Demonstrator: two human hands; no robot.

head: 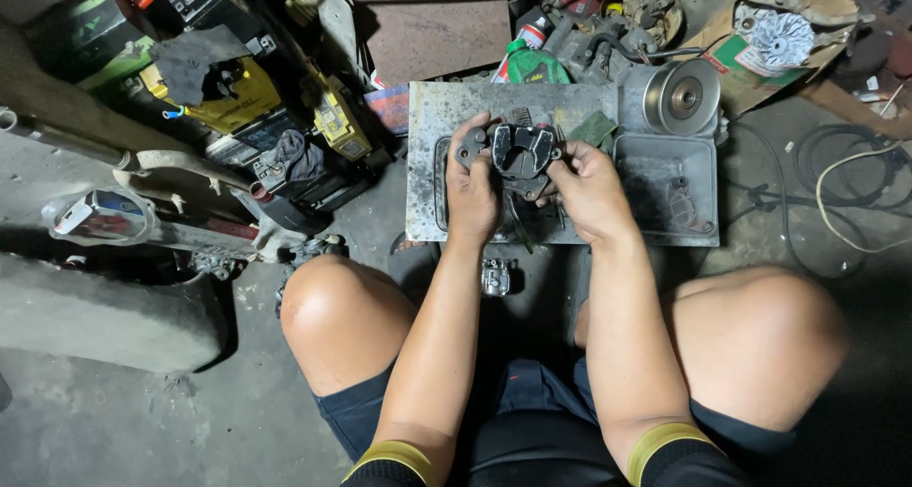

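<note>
1. Head view, looking straight down: person squats on a concrete floor, both forearms reaching forward between the knees.
2. Both hands hold 1 dark metal part (522, 154), blocky, with a notched top edge and a lug sticking out on its left. Looks like a small machine casting; exact type I cannot tell.
3. Key relation: the part sits between the 2 hands, raised just above the metal plate (427, 164), not resting on it as far as I can see. Its long axis runs left-right, across the forearms.
4. Left hand (472, 194): fingers curled shut around the part's left end, thumb up near the lug. Firm grip.
5. Right hand (589, 190): closed on the right side, fingertips tucked under and behind the part, so I cannot see their exact contact.
6. Neither hand is nearer; both are on the part, wrists roughly level, backs of the hands facing the camera.
7. Around it: grey tray (665, 188) just right of the right hand, round pulley (681, 96) behind the tray, green-capped can (528, 55) further back.
8. Small silvery part (495, 278) on the floor below the left wrist, untouched.
9. Left side: yellow-and-black boxes (228, 102), well apart from the hands.
</note>
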